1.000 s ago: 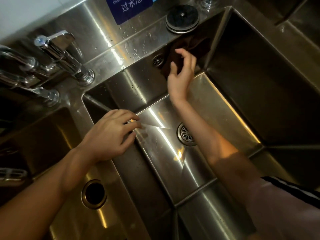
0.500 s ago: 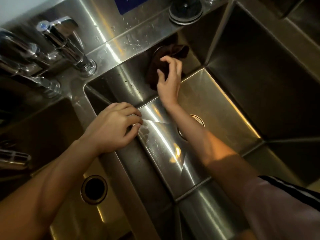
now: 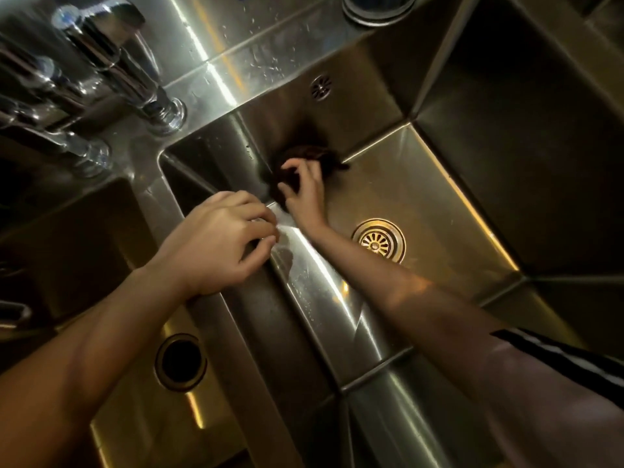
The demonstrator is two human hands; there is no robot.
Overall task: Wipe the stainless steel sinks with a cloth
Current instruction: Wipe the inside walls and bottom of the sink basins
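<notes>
Since 1.0 s ago the right hand [image 3: 305, 190] and the dark cloth [image 3: 297, 163] have travelled from the upper right of the middle sink's back wall, near the corner, leftward and down to the seam where back wall meets floor; the left hand [image 3: 216, 244] has held its place on the divider. Head view, only view: right-hand fingers are curled over the bunched cloth, thumb tucked against it, pressing it into the rear edge of the middle sink [image 3: 422, 184]. The left hand rests on the divider ridge [image 3: 243, 319] between the middle and left basins, fingers loosely bent over the edge, holding nothing that shows. The drain strainer [image 3: 378, 241] lies well apart from the cloth, uncovered. The overflow grille [image 3: 320, 86] sits above the cloth on the back wall. Taps [image 3: 135, 79] stand at upper left. Judgement: back wall largely covered; floor, side walls, water-spotted ledge [image 3: 263, 52] and the neighbouring basins appear still to do. Task early to midway.
</notes>
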